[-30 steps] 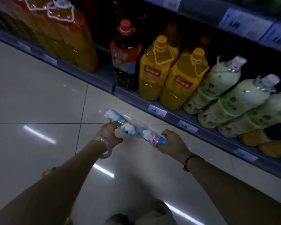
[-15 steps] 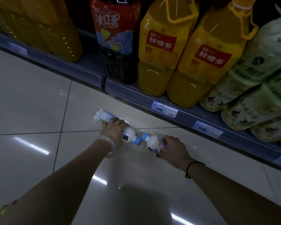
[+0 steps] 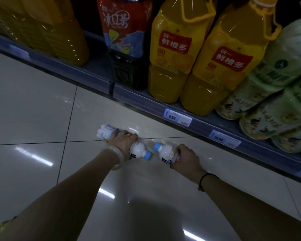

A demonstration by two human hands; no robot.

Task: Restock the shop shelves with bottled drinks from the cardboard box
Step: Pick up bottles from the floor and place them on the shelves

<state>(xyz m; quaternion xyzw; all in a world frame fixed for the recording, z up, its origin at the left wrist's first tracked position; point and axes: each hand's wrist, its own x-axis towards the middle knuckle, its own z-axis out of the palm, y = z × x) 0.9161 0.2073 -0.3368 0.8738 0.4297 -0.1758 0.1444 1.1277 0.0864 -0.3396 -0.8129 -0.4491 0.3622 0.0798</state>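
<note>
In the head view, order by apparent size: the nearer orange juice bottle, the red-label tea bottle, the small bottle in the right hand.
1. Orange juice bottle
2. Tea bottle, top cropped
3. Small bottle in right hand

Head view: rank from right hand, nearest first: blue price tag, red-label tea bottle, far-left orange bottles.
From the right hand:
1. Blue price tag, on the shelf rail just above it.
2. Red-label tea bottle, on the shelf, up and left.
3. Far-left orange bottles, at the shelf's left end.
</note>
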